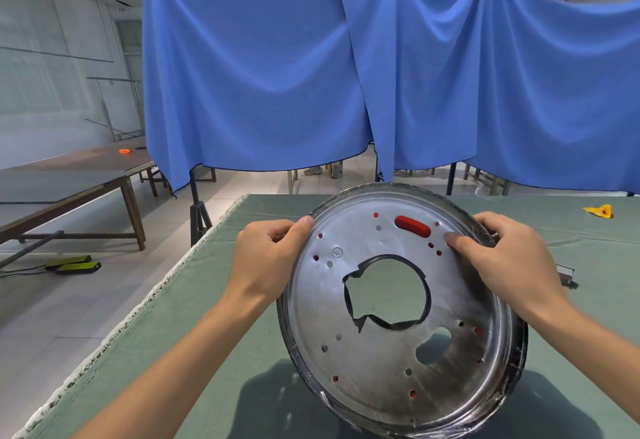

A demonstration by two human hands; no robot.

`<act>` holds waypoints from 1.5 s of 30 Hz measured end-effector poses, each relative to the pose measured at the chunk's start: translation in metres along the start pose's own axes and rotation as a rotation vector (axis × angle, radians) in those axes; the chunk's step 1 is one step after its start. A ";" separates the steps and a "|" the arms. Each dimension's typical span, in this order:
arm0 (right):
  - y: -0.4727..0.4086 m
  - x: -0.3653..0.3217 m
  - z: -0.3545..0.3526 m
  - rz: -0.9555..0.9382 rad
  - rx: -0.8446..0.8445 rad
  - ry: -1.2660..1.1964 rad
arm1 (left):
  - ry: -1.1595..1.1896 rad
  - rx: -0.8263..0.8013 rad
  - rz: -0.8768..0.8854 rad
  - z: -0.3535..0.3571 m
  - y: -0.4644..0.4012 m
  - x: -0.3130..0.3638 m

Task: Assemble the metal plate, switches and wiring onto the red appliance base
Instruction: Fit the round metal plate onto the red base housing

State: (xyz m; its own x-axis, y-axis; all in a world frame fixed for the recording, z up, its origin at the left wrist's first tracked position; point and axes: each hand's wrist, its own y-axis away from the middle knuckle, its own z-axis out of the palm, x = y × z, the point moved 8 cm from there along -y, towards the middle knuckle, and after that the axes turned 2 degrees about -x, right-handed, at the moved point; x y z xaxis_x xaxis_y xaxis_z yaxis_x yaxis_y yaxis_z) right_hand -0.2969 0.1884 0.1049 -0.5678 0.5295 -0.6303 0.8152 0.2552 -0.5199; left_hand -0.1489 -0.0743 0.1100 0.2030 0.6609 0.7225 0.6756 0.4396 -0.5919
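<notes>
A round silver metal plate [381,362] with a large ragged centre hole and several small holes is tilted up above the green table. Red shows through its oblong slot [412,226] and several small holes, so the red appliance base lies behind it, mostly hidden. A dark rim rings the plate. My left hand [266,258] grips the upper left edge, thumb on the plate's face. My right hand [509,258] grips the upper right edge, its thumb pressed near the slot. No switches or wiring are visible.
The green cloth-covered table [225,317] has its left edge close by. A yellow object [599,211] lies at the far right, and a small metal part [566,274] sits beside my right wrist. Blue curtains hang behind; wooden tables stand at left.
</notes>
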 end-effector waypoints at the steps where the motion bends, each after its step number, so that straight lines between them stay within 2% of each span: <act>1: -0.001 0.002 0.002 0.011 -0.011 0.003 | -0.002 -0.001 -0.016 0.001 -0.002 -0.002; 9: -0.015 0.027 0.037 0.133 -0.194 0.064 | 0.028 -0.122 -0.315 0.023 -0.005 -0.053; 17: -0.023 0.050 0.079 0.213 -0.420 0.240 | 0.003 -0.237 -0.605 0.040 0.009 -0.106; 21: -0.025 0.062 0.091 0.231 -0.482 0.279 | -0.071 -0.272 -0.640 0.043 0.009 -0.113; 26: -0.029 0.063 0.093 0.190 -0.485 0.336 | -0.043 -0.321 -0.689 0.045 0.007 -0.112; 33: -0.031 0.060 0.084 0.164 -0.454 0.342 | -0.103 -0.320 -0.636 0.040 -0.005 -0.092; 39: -0.038 0.058 0.059 0.179 -0.423 0.283 | 0.126 -0.339 -0.698 0.046 -0.014 -0.062; 42: -0.035 0.069 0.052 0.226 -0.473 0.221 | 0.319 -0.401 -0.776 0.055 -0.015 -0.049; 45: -0.029 0.080 0.048 0.326 -0.510 0.109 | 0.414 -0.430 -0.815 0.060 -0.016 -0.043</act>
State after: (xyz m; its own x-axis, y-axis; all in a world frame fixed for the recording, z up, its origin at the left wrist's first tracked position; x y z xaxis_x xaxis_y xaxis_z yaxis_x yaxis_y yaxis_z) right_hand -0.3715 0.1846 0.0414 -0.2869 0.7181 -0.6340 0.9123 0.4067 0.0478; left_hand -0.2106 -0.0730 0.0669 -0.2596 -0.0417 0.9648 0.8998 0.3524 0.2573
